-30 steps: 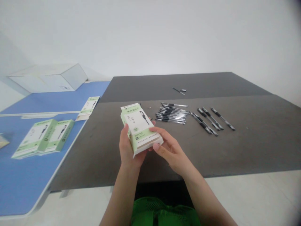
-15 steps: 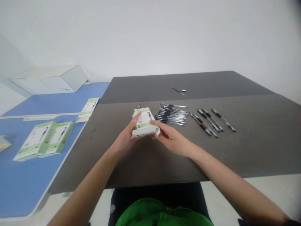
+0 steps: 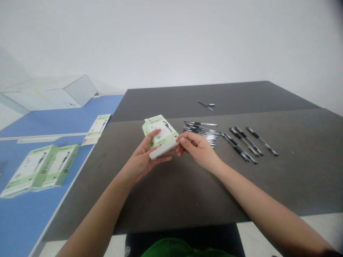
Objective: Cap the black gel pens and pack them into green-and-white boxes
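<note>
A green and white pen box (image 3: 159, 133) is held just above the dark table (image 3: 187, 185), its near end toward me. My left hand (image 3: 143, 160) grips it from below and the left, thumb on top. My right hand (image 3: 197, 150) pinches the box's near right corner at the white end flap. Behind my right hand lies a pile of black pens (image 3: 202, 130), and further right several more pens (image 3: 248, 141) lie side by side.
A blue table (image 3: 24, 207) on the left carries two joined green boxes (image 3: 40, 169), a flat box (image 3: 97, 128) at its edge and a clear plastic case (image 3: 50, 92) at the back. A pen part (image 3: 205, 105) lies far back. A green garment shows at the bottom.
Both arms have stretched forward, carrying the box from close to my body out over the table. The box has tipped flatter, and my right fingers now pinch its near end.
</note>
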Demonstrator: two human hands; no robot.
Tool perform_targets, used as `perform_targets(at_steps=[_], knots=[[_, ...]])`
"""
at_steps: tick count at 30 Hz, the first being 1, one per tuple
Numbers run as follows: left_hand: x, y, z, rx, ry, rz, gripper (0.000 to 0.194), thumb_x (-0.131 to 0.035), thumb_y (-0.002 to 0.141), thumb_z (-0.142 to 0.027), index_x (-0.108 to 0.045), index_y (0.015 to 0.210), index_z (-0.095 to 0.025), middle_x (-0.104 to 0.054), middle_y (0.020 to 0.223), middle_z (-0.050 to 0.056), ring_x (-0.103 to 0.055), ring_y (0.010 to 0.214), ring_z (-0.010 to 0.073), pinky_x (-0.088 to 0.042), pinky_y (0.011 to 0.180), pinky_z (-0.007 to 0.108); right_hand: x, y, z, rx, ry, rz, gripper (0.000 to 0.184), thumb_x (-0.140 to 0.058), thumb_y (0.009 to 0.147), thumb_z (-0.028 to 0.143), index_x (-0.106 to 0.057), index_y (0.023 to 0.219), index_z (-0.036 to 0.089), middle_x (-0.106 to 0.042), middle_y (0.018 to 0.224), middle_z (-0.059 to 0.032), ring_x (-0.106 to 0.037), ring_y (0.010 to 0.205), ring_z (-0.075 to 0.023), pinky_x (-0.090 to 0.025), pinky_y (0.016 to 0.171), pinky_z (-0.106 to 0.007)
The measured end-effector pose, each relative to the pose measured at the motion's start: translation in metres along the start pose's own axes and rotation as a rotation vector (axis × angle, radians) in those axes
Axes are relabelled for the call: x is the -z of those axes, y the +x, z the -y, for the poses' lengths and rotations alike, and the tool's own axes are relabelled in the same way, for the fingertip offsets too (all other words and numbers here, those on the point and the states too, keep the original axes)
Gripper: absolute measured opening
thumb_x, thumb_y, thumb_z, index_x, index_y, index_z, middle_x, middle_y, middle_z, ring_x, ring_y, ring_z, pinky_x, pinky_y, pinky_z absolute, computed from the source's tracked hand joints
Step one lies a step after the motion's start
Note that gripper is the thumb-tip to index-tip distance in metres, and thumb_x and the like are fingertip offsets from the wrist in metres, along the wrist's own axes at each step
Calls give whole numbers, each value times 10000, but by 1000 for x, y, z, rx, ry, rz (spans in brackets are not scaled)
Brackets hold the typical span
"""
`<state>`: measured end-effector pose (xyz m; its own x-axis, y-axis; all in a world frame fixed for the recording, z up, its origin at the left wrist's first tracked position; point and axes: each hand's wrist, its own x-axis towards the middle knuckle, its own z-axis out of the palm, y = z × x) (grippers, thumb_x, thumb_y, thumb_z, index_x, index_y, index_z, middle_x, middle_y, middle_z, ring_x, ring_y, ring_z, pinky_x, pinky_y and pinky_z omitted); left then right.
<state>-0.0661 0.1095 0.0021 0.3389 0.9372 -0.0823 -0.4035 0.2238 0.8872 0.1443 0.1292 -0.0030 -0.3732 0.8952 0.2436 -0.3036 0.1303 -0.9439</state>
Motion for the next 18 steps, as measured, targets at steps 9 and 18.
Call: perform_targets(at_steps=[9, 18], knots=[[2, -4, 2, -82, 10, 66, 688, -883, 747, -276, -609, 1376, -328, -594, 1481, 100, -694, 1171, 323, -623, 936, 447, -9, -4, 11, 22, -154, 66, 414, -743, 857, 584, -685, 860, 175, -657, 701, 3, -629, 634, -122, -556, 631, -272], [-10, -12, 5, -136, 176, -42, 1303, -884, 759, -172, 34, 1638, -461, -313, 1718, 57, -473, 1470, 312, -495, 1127, 389, -2, -8, 7, -164, -7, 215, 329, -684, 913, 490, -677, 1006, 175, -692, 891, -34, -650, 768, -153, -557, 771, -322]])
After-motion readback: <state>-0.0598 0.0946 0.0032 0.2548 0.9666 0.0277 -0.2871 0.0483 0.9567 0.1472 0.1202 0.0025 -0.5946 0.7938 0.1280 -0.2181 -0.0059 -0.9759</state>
